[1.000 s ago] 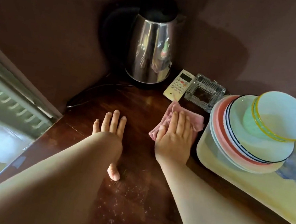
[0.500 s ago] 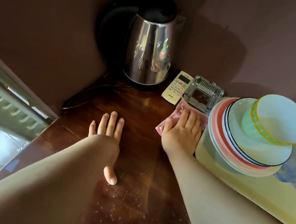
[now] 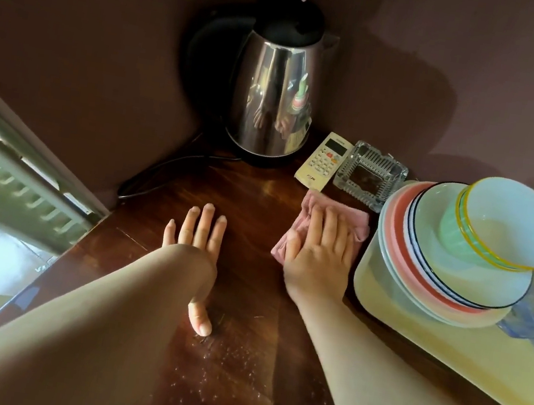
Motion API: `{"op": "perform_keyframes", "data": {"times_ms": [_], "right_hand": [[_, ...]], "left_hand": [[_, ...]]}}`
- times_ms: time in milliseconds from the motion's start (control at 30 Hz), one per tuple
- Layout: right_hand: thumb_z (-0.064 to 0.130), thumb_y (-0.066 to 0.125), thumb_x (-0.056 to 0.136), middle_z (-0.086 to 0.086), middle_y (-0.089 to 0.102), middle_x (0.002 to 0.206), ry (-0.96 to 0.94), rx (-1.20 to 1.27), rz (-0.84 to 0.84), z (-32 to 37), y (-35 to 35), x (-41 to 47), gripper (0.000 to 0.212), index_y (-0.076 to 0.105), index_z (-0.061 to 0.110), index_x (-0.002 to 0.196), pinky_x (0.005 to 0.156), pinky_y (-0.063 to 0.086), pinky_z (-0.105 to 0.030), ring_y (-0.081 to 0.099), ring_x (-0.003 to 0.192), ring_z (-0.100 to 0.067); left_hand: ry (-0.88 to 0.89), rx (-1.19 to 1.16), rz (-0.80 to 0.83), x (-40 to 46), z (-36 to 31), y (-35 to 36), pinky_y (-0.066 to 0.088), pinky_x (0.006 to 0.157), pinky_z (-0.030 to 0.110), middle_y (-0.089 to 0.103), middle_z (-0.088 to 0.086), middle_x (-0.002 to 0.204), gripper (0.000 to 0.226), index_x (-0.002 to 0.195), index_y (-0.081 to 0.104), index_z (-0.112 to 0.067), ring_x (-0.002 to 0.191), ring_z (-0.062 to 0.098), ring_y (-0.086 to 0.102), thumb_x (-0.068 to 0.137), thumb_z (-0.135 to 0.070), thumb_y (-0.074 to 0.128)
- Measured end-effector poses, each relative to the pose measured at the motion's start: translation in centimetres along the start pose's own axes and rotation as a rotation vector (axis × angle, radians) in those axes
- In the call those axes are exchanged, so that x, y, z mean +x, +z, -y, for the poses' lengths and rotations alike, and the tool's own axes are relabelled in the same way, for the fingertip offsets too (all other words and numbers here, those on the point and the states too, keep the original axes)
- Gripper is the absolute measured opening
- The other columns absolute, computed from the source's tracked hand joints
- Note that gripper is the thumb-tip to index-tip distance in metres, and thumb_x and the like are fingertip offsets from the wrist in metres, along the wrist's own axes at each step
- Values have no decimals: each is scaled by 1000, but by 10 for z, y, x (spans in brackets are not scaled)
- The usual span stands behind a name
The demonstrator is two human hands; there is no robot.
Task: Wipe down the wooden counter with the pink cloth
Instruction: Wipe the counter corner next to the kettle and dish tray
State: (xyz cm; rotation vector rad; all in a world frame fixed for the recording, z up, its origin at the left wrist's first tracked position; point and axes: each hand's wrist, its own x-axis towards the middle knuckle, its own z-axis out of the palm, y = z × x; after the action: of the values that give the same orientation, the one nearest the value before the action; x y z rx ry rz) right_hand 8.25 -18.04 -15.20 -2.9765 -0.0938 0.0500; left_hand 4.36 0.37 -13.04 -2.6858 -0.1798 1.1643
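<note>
The right hand (image 3: 320, 252) has drawn the pink cloth (image 3: 356, 220) back from the ashtray (image 3: 370, 174), fingers flat, pressing it to the counter (image 3: 259, 201). Mid-wipe; left hand (image 3: 200, 230) rests open. Next, sweep toward the nearer speckled patch.

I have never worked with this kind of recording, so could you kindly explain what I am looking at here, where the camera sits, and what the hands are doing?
There is no machine: a person wears one wide-angle camera on the head, looking down at their own bare arms. The right hand presses flat on a pink cloth on the wooden counter. The left hand rests flat on the wood, holding nothing. At the back stands a steel kettle, with a white remote and a glass ashtray beside it. To the right, a yellow tray carries stacked plates and bowls.
</note>
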Motion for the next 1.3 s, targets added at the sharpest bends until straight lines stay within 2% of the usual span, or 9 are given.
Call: {"op": "perform_keyframes", "data": {"times_ms": [100,300,467,633,800,933,1033,1133,1300], "right_hand": [[43,22,104,-10,27,164,-108,-1,2,10,9,-33,62,27,15,159,125,17,-48,23,153,-29],[44,23,107,-8,14,168,-181,-10,24,18,6,11,62,15,18,162,127,3,-42,8,156,-25],[43,26,103,-10,34,162,-251,41,-1,31,12,-26,62,35,12,156,124,22,-45,28,151,-26],[42,26,107,-8,20,167,-287,-8,24,46,4,12,61,21,15,161,127,5,-39,14,155,-24],[42,30,104,-7,39,160,-364,54,15,50,12,-32,58,40,15,154,123,25,-46,32,149,-25],[47,21,105,-4,19,168,-347,-42,69,65,11,22,61,18,21,161,125,4,-38,14,155,-21],[47,19,105,-5,13,169,-336,-57,100,70,14,25,63,11,20,162,126,2,-39,9,156,-22],[47,22,102,-8,31,163,-386,-51,61,68,16,-8,64,31,16,158,125,15,-42,27,151,-26],[49,12,101,-4,19,167,-412,-83,88,83,14,25,67,18,21,161,126,4,-39,14,155,-22]], "left_hand": [[0,-33,-39,3,2,4,-13,113,54,-62,14,123,162,132,-48,-14,134,35,-41,54,-60,86],[23,-71,-75,2,2,9,-14,114,54,-61,12,126,155,134,-46,-16,133,34,-42,59,-61,82],[16,-64,-74,4,2,9,-16,112,52,-57,12,134,152,133,-45,-15,134,34,-41,62,-54,84],[73,-116,-119,-4,6,5,-14,116,52,-56,10,135,145,137,-42,-18,135,32,-41,69,-51,81],[159,-164,-68,-10,18,-1,-20,114,48,-61,6,130,168,131,-48,-18,127,27,-49,41,-65,87],[304,-284,-184,-17,32,11,-23,112,45,-54,1,139,164,141,-38,-24,130,21,-47,42,-70,83],[298,-557,-473,-23,54,31,-14,117,39,-24,-6,158,126,153,-12,-28,141,12,-29,67,-71,69],[124,-718,-833,-24,83,57,20,119,34,28,-2,157,66,151,28,-22,145,14,20,94,-41,54],[92,-680,-1004,-18,89,86,31,113,35,46,5,146,43,143,46,-12,136,22,41,100,-19,46]]}}
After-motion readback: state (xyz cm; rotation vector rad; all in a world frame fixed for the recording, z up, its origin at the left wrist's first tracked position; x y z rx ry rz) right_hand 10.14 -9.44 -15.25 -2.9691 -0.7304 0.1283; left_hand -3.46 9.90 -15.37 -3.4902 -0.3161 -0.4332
